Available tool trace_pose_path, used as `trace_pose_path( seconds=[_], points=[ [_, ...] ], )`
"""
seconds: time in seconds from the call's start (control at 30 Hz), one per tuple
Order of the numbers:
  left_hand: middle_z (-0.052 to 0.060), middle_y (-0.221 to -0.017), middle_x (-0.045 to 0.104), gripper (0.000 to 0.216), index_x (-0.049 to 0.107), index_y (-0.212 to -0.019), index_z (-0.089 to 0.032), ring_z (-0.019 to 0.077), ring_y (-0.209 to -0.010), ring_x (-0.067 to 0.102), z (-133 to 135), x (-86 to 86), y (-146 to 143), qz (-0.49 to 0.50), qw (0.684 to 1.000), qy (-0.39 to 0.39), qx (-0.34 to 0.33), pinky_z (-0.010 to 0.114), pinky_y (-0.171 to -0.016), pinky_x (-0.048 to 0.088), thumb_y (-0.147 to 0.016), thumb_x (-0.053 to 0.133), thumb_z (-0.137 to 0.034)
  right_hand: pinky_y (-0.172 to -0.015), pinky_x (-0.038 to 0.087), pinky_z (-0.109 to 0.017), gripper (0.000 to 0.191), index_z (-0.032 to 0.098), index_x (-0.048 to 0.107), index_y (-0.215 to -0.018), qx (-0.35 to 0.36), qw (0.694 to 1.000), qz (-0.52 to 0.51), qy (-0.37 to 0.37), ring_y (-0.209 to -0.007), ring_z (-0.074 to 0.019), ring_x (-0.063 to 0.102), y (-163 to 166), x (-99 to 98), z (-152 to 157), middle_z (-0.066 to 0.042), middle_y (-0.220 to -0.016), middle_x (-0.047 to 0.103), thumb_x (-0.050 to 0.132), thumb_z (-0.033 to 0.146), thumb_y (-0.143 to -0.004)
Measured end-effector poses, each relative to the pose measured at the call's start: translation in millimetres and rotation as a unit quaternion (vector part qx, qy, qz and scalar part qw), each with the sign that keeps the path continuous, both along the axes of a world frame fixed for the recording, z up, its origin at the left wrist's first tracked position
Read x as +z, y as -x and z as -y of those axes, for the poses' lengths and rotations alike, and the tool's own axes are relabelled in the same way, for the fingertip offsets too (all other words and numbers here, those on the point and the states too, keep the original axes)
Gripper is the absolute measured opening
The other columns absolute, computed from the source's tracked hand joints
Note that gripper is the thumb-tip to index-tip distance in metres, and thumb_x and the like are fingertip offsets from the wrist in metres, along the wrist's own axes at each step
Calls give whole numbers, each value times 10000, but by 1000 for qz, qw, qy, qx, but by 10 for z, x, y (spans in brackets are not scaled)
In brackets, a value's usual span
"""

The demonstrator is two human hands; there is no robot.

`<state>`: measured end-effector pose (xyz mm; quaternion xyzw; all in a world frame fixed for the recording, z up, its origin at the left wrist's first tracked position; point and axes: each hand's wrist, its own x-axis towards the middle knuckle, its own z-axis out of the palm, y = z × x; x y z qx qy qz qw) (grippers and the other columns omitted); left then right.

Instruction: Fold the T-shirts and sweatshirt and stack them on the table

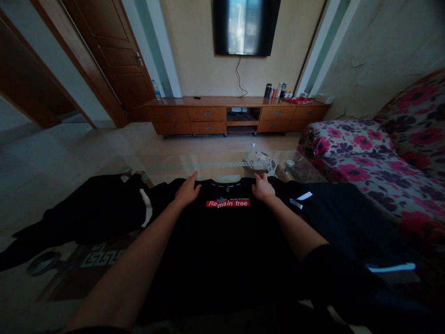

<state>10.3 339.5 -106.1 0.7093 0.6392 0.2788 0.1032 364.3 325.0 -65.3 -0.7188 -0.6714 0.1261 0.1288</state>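
Note:
A black T-shirt (225,241) lies spread before me on a glass coffee table, with a red "Remain free" print on its chest and the neckline at the far side. My left hand (187,189) is closed on the shirt's left shoulder, thumb and forefinger towards the far edge. On the opposite shoulder, my right hand (263,187) pinches the cloth beside the collar. The fingertips of both hands are partly hidden. Another black garment (100,208) with a white band lies to the left. Dark cloth (351,218) with pale stripes is spread to the right.
The glass table (167,162) has a patterned border. A floral sofa (358,162) stands to the right. Along the far wall runs a wooden TV cabinet (208,113) with bottles (278,90) on it, below a television (246,28). A brown door (107,51) is at back left.

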Motion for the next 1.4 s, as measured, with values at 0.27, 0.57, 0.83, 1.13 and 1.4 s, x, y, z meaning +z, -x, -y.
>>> trace_pose_path(
  seconds=[0.27, 0.57, 0.83, 1.13, 1.4],
  points=[
    [147, -1040, 733, 251, 748, -1001, -186, 309, -1045, 709, -232, 74, -51, 51, 995, 0, 82, 449, -968, 533, -895, 600, -358, -1000, 510, -387, 403, 219, 659, -1235, -7, 999, -25, 41, -1164, -289, 653, -87, 39, -406, -122, -1214, 692, 680, 294, -839],
    [173, -1627, 308, 638, 453, -1502, -224, 294, -1365, 545, -104, -28, -233, 133, 987, -91, 12, 412, -1100, 487, -891, 634, -251, -1078, 447, -389, 491, 175, 418, -1475, -5, 993, -103, -59, -1283, -262, 592, 39, -160, -365, -132, -1395, 638, 440, 299, -1001],
    [92, -1619, 415, 579, 493, -1503, -251, 315, -1505, 338, 111, -105, -251, -165, 986, 7, -29, 529, -1230, 256, -1000, 413, -529, -1220, 155, -549, 633, 205, 338, -1590, 14, 990, 95, -98, -1551, -330, 164, 408, -300, 212, -112, -1691, 234, 332, 498, -1029],
    [167, -1412, 609, 435, 656, -1300, -146, 319, -1441, 425, 688, 155, -346, -196, 975, -103, 7, 481, -1227, 258, -974, 423, -315, -1241, 40, -534, 782, 258, 269, -1626, 112, 989, 74, 58, -1581, -303, -17, 285, -104, 363, -51, -1732, 8, 350, 681, -973],
    [150, -1575, 462, 567, 508, -1482, -129, 298, -1498, 358, 1616, 213, -204, -203, 978, -53, 4, 447, -1242, 263, -1008, 381, -413, -1218, 57, -562, 856, 247, 247, -1632, 73, 993, 63, 72, -1575, -355, -29, 300, -71, 1331, -115, -1725, -50, 341, 751, -947]
  ],
)
